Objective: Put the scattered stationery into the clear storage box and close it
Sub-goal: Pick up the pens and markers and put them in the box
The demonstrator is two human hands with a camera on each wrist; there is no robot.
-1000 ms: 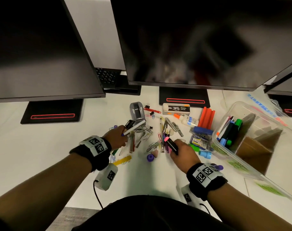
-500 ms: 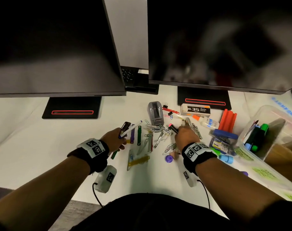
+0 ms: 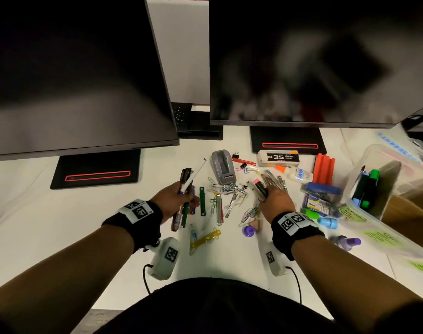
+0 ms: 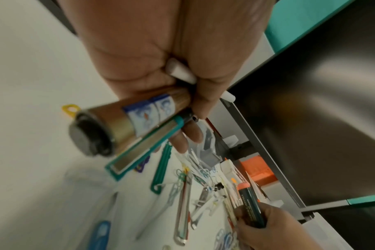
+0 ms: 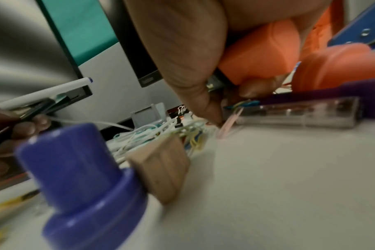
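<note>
My left hand [image 3: 180,198] grips a bundle of pens: a white pen [image 3: 193,175], a brown pen [image 4: 139,121] and a teal-edged strip [image 4: 143,148]. My right hand [image 3: 269,195] holds a black highlighter with a pink-orange cap [image 3: 259,188], its fingertips down among silver clips [image 3: 275,180] on the white desk. The clear storage box [image 3: 350,179] stands open at the right, with green and blue markers [image 3: 368,189] inside. Paper clips [image 3: 229,189], a green fastener [image 3: 202,201] and a clear pen [image 5: 295,113] lie scattered between my hands.
Two dark monitors hang over the far desk. A grey stapler remover [image 3: 222,165], a staple box [image 3: 278,157], a glue bottle [image 3: 299,174], orange sticks [image 3: 323,168], a blue stapler [image 3: 321,189], a purple cap [image 3: 249,231] and an eraser block [image 5: 161,167] lie about.
My right hand has moved forward from the paper clips to the silver clips, still holding the highlighter. The left hand keeps its pens, almost in place. The head view has shifted.
</note>
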